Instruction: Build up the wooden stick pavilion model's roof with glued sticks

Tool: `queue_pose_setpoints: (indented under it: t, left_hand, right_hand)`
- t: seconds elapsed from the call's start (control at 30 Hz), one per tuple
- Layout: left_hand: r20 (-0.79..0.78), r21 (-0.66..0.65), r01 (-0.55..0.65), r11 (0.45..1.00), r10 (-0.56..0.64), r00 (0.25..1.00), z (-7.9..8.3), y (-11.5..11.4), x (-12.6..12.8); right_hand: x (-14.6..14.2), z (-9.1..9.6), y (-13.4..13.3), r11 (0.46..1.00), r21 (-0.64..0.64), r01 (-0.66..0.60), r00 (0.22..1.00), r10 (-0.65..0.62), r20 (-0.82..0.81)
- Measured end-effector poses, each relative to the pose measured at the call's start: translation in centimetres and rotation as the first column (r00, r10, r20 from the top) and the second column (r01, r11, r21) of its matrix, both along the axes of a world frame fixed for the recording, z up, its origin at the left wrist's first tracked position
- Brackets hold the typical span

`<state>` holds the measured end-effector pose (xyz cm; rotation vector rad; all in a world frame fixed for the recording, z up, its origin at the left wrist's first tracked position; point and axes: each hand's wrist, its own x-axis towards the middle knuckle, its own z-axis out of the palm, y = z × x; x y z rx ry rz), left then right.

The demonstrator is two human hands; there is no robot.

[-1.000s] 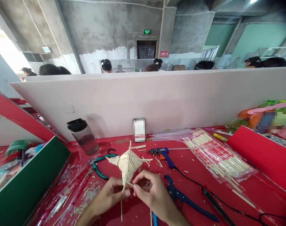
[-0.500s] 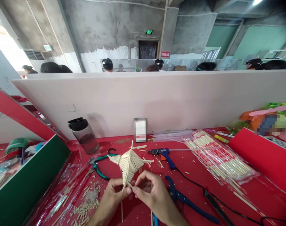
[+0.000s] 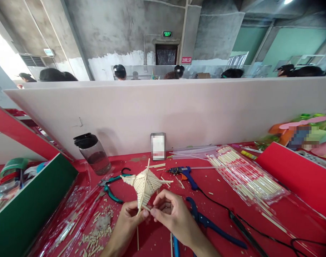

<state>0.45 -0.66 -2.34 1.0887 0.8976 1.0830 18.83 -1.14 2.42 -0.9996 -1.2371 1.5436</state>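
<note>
A pale star-shaped piece built from wooden sticks [image 3: 146, 185] is held above the red table, its ridged arms pointing several ways. My left hand [image 3: 132, 217] grips its lower arm between thumb and fingers. Close beside it, my right hand [image 3: 168, 212] pinches a short wooden stick [image 3: 146, 208] against that same lower arm. The fingertips of both hands nearly meet there. Behind the star lie green-handled pliers [image 3: 112, 192]. A blue glue gun [image 3: 187, 175] rests beyond my right hand, and a blue-handled cutter [image 3: 211, 225] lies to its right.
Bagged sticks [image 3: 246, 175] lie at right, near a red box panel [image 3: 299, 178]. A water bottle [image 3: 94, 155] and a small upright card box [image 3: 158, 147] stand by the white partition [image 3: 179, 110]. Cut stick bits [image 3: 94, 235] litter the left, beside a green box wall [image 3: 42, 207].
The view has shifted slightly, so everything sits a little further left. Both hands keep nearly the same hold on the star and the short stick.
</note>
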Motion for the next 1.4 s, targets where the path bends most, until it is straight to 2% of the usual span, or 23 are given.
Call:
queue_pose_setpoints:
  t: [0.1,0.27,0.43,0.6,0.7,0.8,0.9,1.17,1.4]
  left_hand:
    - [0.016,-0.002,0.003,1.000,-0.003,1.000,0.1,-0.1,0.1]
    - [0.000,0.002,-0.028,1.000,0.028,1.000,-0.2,0.0,0.0]
    - [-0.032,0.005,-0.039,0.999,0.039,0.999,-0.1,0.0,0.0]
    - [-0.021,-0.017,-0.044,0.999,0.044,0.999,0.0,0.0,0.2]
    - [-0.022,-0.015,-0.048,0.999,0.048,0.999,0.0,0.0,0.2]
    - [-0.019,-0.008,-0.052,0.999,0.052,0.998,0.1,0.0,0.2]
    - [-0.023,-0.017,-0.053,0.998,0.052,0.998,0.3,0.0,0.4]
    - [0.002,-0.030,-0.065,0.997,0.065,0.998,1.0,-0.2,0.7]
    - [0.007,-0.004,-0.038,0.999,0.038,0.999,0.6,-0.3,0.7]
  right_hand:
    - [0.3,0.2,0.1,0.999,0.028,-0.023,1.000,0.023,-0.002]
    - [0.0,-0.1,0.1,0.999,0.027,-0.035,0.996,0.032,0.083]
    - [-0.8,-0.1,0.4,0.997,0.071,0.021,0.986,-0.032,0.164]
    - [-0.2,0.4,0.8,0.990,0.136,0.034,0.966,-0.068,0.251]
    - [0.7,0.5,0.8,0.985,0.170,-0.021,0.949,-0.034,0.313]
    - [1.5,0.5,0.8,0.981,0.163,-0.108,0.922,0.038,0.385]
    - [2.1,0.7,0.9,0.978,0.149,-0.144,0.899,0.067,0.433]
    - [3.4,1.9,1.1,0.966,0.049,-0.254,0.884,0.212,0.416]
    - [3.4,1.6,1.1,0.970,0.061,-0.235,0.912,0.198,0.360]
